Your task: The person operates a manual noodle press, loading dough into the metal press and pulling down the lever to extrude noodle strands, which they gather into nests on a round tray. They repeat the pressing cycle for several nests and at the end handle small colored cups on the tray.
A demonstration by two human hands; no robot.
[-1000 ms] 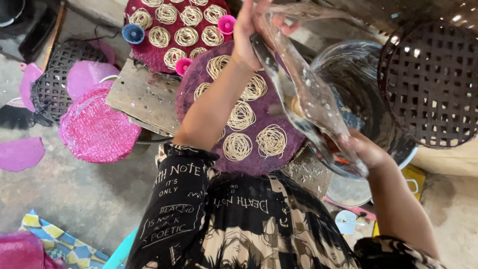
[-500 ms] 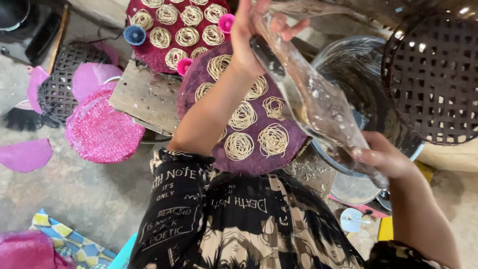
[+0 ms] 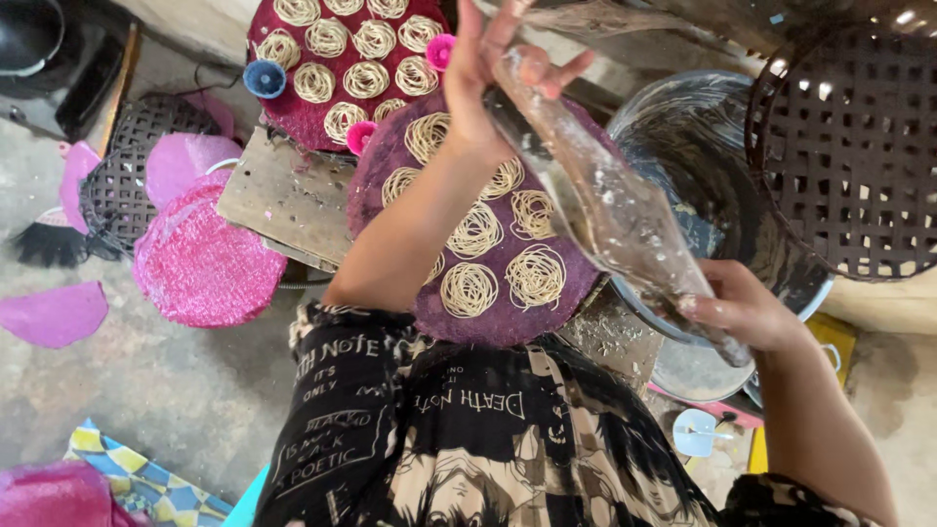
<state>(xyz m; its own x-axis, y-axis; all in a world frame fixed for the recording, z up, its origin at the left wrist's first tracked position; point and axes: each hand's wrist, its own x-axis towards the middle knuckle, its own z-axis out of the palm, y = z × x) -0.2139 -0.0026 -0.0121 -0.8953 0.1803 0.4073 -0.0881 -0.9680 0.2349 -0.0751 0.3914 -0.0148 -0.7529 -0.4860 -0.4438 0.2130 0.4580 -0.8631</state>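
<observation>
The person's left hand (image 3: 488, 68) is raised over the near round purple woven mat (image 3: 390, 185), its fingers (image 3: 556, 70) closed around the upper end of a long clear plastic bag smeared with pale dough (image 3: 610, 210). The right hand (image 3: 747, 307) holds the lower end of that same bag, fingers wrapped around it just off the mat's right edge, so the bag runs in a slant from above the mat's far side down past its right rim. On this mat lie several pale coiled noodle nests (image 3: 468, 289), set close together but mostly apart from one another; the left forearm crosses over some of them. Beyond the mat, touching or overlapping its far edge, sits a second round woven mat in dark red (image 3: 283, 117), also covered in noodle coils, with a small blue cup (image 3: 264, 78) at its left rim and pink cups (image 3: 441, 51) at its near and right rim. To the right of the purple mat stands a large grey metal bowl (image 3: 683, 127), and over that bowl's right side hangs a dark woven lattice tray (image 3: 849, 166). Left of the purple mat, a bright pink woven round mat (image 3: 200, 263) lies on the concrete floor (image 3: 166, 390) beside a dark lattice basket (image 3: 122, 176).
</observation>
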